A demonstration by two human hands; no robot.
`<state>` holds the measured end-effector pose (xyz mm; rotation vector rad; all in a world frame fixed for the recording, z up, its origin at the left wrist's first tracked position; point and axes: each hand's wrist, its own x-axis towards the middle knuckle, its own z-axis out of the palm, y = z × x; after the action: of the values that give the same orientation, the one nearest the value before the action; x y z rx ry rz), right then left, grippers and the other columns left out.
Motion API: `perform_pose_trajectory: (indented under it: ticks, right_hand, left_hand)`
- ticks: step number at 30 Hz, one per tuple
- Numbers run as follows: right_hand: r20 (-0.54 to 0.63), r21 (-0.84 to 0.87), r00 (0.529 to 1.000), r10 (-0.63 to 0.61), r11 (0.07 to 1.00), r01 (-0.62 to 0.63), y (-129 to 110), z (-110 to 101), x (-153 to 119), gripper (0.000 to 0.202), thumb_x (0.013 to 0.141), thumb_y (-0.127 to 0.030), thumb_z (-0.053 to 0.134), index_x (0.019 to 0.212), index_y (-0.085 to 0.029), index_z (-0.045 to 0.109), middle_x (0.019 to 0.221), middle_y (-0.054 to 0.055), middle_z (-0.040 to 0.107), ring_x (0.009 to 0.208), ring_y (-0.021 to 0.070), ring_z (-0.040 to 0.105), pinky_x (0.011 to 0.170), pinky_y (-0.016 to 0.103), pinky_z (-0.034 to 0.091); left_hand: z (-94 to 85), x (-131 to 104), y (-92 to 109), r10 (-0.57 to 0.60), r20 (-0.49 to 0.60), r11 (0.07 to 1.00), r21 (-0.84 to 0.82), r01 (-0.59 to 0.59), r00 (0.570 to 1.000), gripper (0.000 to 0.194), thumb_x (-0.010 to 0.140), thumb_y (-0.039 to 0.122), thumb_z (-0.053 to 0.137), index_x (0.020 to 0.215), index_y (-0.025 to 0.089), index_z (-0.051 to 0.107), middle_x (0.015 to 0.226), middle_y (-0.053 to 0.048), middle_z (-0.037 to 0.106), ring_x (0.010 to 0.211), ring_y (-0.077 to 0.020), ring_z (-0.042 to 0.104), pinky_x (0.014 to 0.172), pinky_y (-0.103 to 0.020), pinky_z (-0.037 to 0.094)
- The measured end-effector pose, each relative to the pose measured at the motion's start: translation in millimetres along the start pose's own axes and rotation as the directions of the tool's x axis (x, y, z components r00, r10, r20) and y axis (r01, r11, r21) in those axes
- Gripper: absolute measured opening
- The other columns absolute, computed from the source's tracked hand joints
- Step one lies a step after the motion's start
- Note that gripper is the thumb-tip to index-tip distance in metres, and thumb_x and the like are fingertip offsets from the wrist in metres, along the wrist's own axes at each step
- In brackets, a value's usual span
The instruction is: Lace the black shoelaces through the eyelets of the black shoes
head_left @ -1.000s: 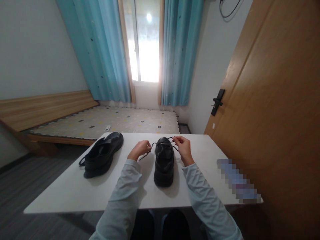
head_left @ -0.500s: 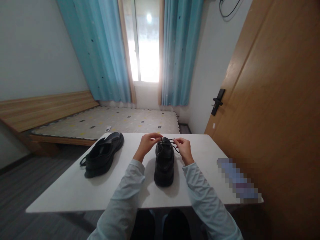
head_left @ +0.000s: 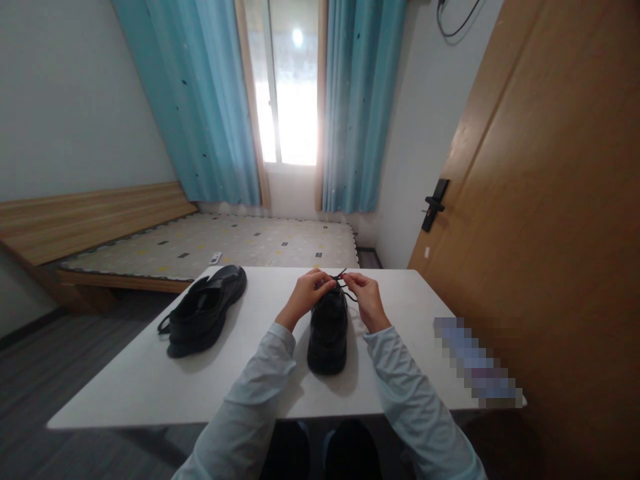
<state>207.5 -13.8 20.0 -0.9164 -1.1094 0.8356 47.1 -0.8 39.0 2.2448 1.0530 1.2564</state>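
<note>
A black shoe [head_left: 327, 337] stands upright on the white table [head_left: 270, 393], its heel toward me. Over the front of this shoe my left hand [head_left: 311, 293] is closed, thumb and fingers pinching the black shoelace. My right hand [head_left: 365, 297] pinches the shoelace [head_left: 351, 296] too, at the shoe's right side; a loop of lace hangs beneath its fingers. Both hands nearly meet above the toe, and the left one covers part of the shoe's upper. To the left lies a second black shoe [head_left: 207, 310], its lace trailing by the heel.
A blurred bluish item [head_left: 475, 363] lies along the table's right edge. Beyond the table is a bed with a patterned mattress [head_left: 270, 243], a small white object [head_left: 215, 258] on it. A wooden door [head_left: 540, 200] stands close on the right.
My left hand has moved right and slightly toward me, closer to my right hand. The lace stretched between the hands is now bunched, with an end poking up.
</note>
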Motion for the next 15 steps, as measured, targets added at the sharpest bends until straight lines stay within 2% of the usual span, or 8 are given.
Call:
perform_pose_trajectory:
  ticks: [5, 9, 12, 15]
  right_hand:
    - [-0.04, 0.09, 0.995, 0.088, 0.992, -0.084, -4.2, 1.8, -1.0, 0.026, 0.059, -0.038, 0.076, 0.074, -0.017, 0.074, 0.08, 0.006, 0.072, 0.076, 0.0163, 0.06, 0.07, 0.03, 0.045]
    - [-0.008, 0.166, 0.994, 0.108, 0.981, -0.105, -3.2, 3.8, -1.6, 0.024, 0.059, -0.039, 0.077, 0.072, -0.018, 0.074, 0.078, 0.004, 0.072, 0.074, 0.016, 0.061, 0.072, 0.03, 0.046]
    - [0.057, 0.167, 0.997, 0.057, 0.984, -0.066, -1.6, 5.9, -3.1, 0.02, 0.061, -0.037, 0.077, 0.072, -0.02, 0.074, 0.08, 0.003, 0.07, 0.08, 0.0161, 0.061, 0.08, 0.031, 0.046]
    - [0.099, 0.151, 0.995, 0.006, 0.988, -0.021, -1.7, 8.1, -5.9, 0.016, 0.063, -0.035, 0.076, 0.071, -0.021, 0.074, 0.092, 0.003, 0.069, 0.094, 0.0177, 0.06, 0.089, 0.031, 0.044]
  left_hand:
    - [2.1, -1.3, 1.6, 0.031, 0.056, 0.999, -0.016, -0.031, 0.998, 0.021, 0.082, 0.036, 0.057, 0.073, 0.018, 0.066, 0.076, -0.002, 0.06, 0.071, -0.0137, 0.055, 0.066, -0.025, 0.041]
    - [4.0, -2.5, 3.8, 0.037, 0.079, 0.999, -0.007, -0.036, 0.996, 0.018, 0.08, 0.035, 0.06, 0.075, 0.019, 0.068, 0.077, -0.002, 0.061, 0.071, -0.0139, 0.056, 0.068, -0.025, 0.042]
    - [4.9, -2.7, 6.5, 0.008, 0.013, 1.0, -0.019, -0.008, 1.0, 0.019, 0.077, 0.037, 0.063, 0.077, 0.02, 0.069, 0.078, -0.002, 0.063, 0.074, -0.015, 0.057, 0.07, -0.026, 0.043]
    - [6.2, -1.8, 7.5, -0.064, -0.058, 0.994, -0.095, 0.058, 0.996, 0.021, 0.075, 0.039, 0.065, 0.074, 0.019, 0.069, 0.077, -0.002, 0.066, 0.073, -0.0151, 0.059, 0.07, -0.027, 0.044]
